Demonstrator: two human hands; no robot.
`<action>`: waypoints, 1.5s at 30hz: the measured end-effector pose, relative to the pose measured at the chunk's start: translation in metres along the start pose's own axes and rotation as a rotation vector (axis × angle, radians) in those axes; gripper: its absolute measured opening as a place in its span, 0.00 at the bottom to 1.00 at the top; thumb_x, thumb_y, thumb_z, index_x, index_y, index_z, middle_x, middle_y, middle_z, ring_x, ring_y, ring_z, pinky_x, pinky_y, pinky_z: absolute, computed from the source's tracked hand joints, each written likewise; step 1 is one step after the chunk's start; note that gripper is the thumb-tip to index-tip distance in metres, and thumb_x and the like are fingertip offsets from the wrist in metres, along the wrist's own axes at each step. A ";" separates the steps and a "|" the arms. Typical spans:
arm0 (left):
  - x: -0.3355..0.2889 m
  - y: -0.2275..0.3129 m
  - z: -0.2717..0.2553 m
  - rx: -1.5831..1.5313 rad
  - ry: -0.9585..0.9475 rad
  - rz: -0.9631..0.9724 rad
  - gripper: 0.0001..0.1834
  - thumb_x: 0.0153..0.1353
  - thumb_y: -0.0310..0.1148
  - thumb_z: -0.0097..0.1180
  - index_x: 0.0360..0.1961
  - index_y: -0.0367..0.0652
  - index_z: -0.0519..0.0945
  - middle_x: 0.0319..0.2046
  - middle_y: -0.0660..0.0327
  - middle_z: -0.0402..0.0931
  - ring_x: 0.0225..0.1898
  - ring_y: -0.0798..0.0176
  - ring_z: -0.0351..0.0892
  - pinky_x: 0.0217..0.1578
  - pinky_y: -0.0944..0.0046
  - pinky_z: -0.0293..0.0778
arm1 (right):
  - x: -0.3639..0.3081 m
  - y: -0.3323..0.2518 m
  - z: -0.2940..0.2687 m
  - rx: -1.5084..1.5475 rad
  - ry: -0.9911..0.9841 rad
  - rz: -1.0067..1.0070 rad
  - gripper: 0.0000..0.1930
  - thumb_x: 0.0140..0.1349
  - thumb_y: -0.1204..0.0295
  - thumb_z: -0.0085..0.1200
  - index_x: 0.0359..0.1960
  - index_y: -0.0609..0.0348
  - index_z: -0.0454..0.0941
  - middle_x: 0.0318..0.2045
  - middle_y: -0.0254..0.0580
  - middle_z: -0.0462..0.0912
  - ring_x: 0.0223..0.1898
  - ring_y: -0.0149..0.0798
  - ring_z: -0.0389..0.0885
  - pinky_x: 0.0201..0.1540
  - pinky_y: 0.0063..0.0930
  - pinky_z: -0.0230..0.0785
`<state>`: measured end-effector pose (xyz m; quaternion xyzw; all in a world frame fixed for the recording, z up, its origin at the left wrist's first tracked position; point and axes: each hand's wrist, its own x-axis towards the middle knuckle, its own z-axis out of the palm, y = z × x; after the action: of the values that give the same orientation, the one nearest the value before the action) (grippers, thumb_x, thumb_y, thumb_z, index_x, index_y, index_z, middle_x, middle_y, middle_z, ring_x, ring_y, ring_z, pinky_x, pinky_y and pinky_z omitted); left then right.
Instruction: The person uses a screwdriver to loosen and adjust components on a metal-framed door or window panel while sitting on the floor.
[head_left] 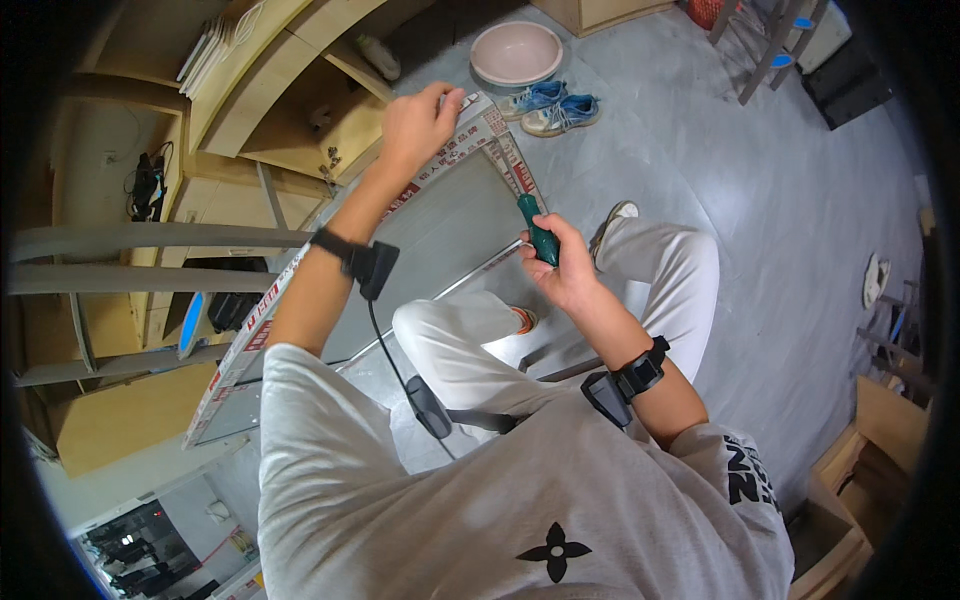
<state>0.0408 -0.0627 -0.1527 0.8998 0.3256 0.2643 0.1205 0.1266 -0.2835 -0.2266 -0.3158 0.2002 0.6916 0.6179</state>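
Observation:
A large framed panel (pixel 450 225) leans in front of me, its grey sheet bordered by a metal frame wrapped in red-and-white printed film. My left hand (pixel 418 125) is closed at the frame's upper corner, with the fingers curled over the far edge and partly hidden. In my right hand (pixel 560 262) is a screwdriver, its dark green handle (pixel 538 230) held between thumb and fingers. The handle's far end points at the frame's right side bar. Its shaft and tip cannot be made out.
Blue-and-white sneakers (pixel 560 113) and a pale pink basin (pixel 516 53) stand beyond the panel. Wooden cabinets (pixel 290 110) line the left, near grey metal bars (pixel 150 280). Cardboard boxes (pixel 850 500) are at the lower right. A stool (pixel 770 55) stands at the far right.

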 end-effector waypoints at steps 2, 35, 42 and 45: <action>-0.023 0.018 -0.007 -0.230 0.072 -0.201 0.17 0.61 0.43 0.51 0.27 0.39 0.81 0.15 0.53 0.74 0.16 0.58 0.72 0.22 0.59 0.67 | 0.001 -0.006 -0.008 -0.030 -0.042 -0.107 0.12 0.54 0.66 0.54 0.37 0.54 0.67 0.28 0.39 0.71 0.22 0.33 0.68 0.15 0.20 0.53; -0.092 0.065 0.085 -1.586 -0.069 -1.048 0.13 0.65 0.39 0.50 0.27 0.42 0.73 0.12 0.77 0.53 0.12 0.80 0.45 0.12 0.76 0.42 | -0.024 -0.013 -0.011 -0.986 -0.114 -0.717 0.16 0.61 0.69 0.50 0.49 0.64 0.69 0.28 0.47 0.76 0.19 0.39 0.74 0.17 0.29 0.62; -0.099 0.059 0.089 -1.657 -0.073 -1.038 0.12 0.63 0.37 0.53 0.28 0.39 0.74 0.13 0.76 0.56 0.12 0.79 0.49 0.14 0.74 0.45 | -0.030 0.002 -0.002 -1.913 0.244 -1.203 0.20 0.57 0.71 0.55 0.50 0.69 0.68 0.30 0.59 0.77 0.28 0.59 0.78 0.29 0.46 0.71; -0.104 0.046 0.090 -1.725 -0.139 -1.011 0.12 0.65 0.38 0.51 0.30 0.40 0.74 0.13 0.76 0.53 0.11 0.78 0.46 0.13 0.74 0.42 | -0.023 0.007 -0.003 -1.919 0.195 -1.179 0.20 0.57 0.71 0.54 0.50 0.69 0.68 0.29 0.61 0.77 0.29 0.61 0.78 0.30 0.48 0.70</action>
<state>0.0475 -0.1694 -0.2503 0.2741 0.3590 0.2747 0.8488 0.1215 -0.3032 -0.2138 -0.7574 -0.5465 0.1326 0.3317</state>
